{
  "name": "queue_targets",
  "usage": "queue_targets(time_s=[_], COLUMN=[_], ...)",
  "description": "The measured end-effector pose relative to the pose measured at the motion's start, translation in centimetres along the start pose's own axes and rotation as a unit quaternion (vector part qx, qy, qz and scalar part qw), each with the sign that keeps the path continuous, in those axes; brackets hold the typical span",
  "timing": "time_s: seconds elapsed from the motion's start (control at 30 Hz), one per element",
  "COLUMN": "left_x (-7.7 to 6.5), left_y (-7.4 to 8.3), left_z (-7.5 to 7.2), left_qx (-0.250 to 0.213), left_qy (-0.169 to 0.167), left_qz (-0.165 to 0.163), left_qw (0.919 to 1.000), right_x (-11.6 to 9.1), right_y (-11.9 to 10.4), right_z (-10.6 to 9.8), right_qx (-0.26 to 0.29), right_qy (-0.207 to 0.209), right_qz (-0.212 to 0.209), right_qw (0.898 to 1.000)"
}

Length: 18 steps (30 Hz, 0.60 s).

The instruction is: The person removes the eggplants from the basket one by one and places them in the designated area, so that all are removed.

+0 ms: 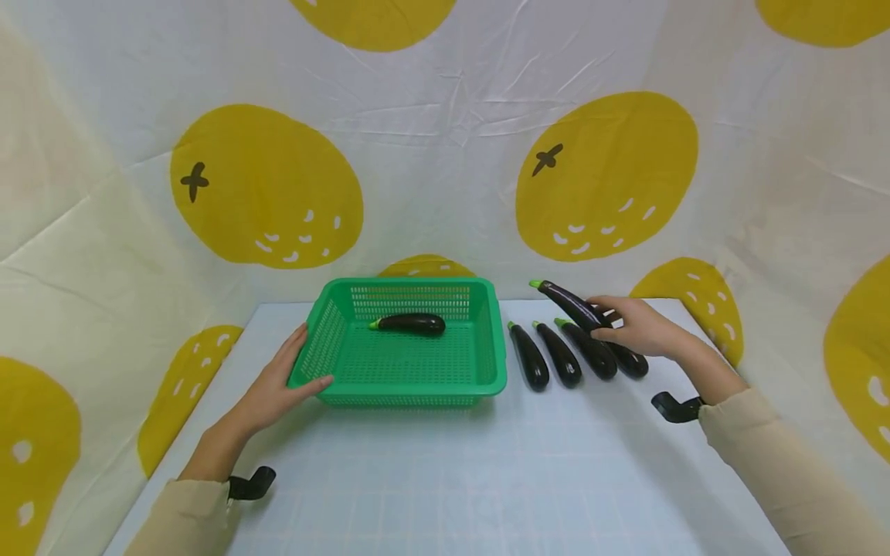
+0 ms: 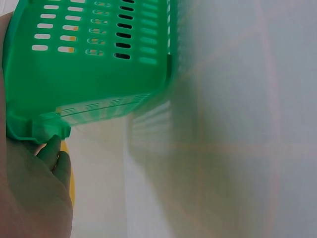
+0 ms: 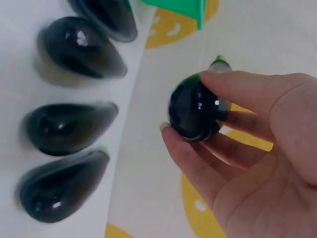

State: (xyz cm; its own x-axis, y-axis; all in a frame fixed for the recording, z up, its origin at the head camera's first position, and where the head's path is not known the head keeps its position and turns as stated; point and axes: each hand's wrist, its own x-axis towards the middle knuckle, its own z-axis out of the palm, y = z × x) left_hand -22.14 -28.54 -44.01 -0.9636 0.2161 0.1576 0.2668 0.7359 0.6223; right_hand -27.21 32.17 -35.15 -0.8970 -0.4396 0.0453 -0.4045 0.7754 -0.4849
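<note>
My right hand (image 1: pixel 640 328) holds a dark eggplant (image 1: pixel 566 301) with a green stem, raised above several other eggplants. The right wrist view shows thumb and fingers around this eggplant (image 3: pixel 195 109), its round end facing the camera. Left of it stands a green plastic basket (image 1: pixel 410 391) with slotted walls. One eggplant (image 1: pixel 413 324) lies on the basket floor, stem to the left. At the basket's left front corner rests my left hand (image 1: pixel 267 394), thumb on the front rim and fairly straight fingers along the left side. The left wrist view shows the fingertips (image 2: pixel 55 153) touching the rim.
Several eggplants (image 1: pixel 558 355) lie in a row on the white table (image 1: pixel 445 471), right of the basket. Behind the table hangs a pale cloth (image 1: pixel 445 170) with large yellow fruit prints. A dark wrist device (image 1: pixel 676 407) sits at my right cuff.
</note>
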Motion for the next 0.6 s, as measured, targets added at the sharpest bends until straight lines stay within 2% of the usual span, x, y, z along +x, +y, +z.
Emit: queue_targets(time_s=[0.3,0.6], left_x=[0.2,0.0], left_y=[0.1,-0.1], left_z=[-0.1,0.1], left_qx=[0.0,-0.01], left_qy=[0.004,0.004], left_qz=[0.005,0.007], left_qw=[1.0,0.9999], right_x=[-1.8,-3.3], right_y=[2.5,5.6], right_z=[-1.1,-1.3], right_qx=[-0.014,-0.004], right_qy=[0.006,-0.01], right_qz=[0.045,0.087], right_qw=[0.999,0.996])
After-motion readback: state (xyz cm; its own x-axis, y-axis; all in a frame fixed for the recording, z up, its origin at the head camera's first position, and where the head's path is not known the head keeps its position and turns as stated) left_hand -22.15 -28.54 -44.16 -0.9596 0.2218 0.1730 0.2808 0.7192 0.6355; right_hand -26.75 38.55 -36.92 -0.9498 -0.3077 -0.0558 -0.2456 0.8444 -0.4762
